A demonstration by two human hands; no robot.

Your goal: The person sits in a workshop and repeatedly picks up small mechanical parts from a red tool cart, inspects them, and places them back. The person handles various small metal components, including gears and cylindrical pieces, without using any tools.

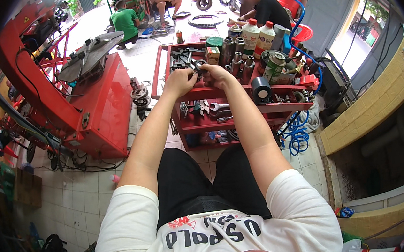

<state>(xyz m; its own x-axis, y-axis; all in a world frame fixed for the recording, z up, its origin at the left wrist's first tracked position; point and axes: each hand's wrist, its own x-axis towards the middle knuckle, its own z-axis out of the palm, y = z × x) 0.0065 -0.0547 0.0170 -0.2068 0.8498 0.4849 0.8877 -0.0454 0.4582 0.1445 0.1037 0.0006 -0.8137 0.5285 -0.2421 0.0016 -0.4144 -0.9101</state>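
Observation:
Both of my hands meet over the top tray of a red tool cart [196, 94]. My right hand [217, 76] is closed around a dark metal tool with a ring-shaped end [199, 64], most of it covered by the fingers. Just beside it, my left hand [181, 83] has its fingers curled together; what they pinch is too small and hidden to name. Several metal tools [184, 55] lie in the tray beyond my hands. Tall metal sockets [227, 50] stand to the right of them, next to a small box [212, 56].
White bottles with red caps [250, 36], a spray can [274, 66] and a black cylinder [261, 90] crowd the cart's right side. An open-end wrench [219, 106] lies on the shelf below. A red machine [98, 107] stands left. A blue hose [304, 19] hangs right. Other people work farther back.

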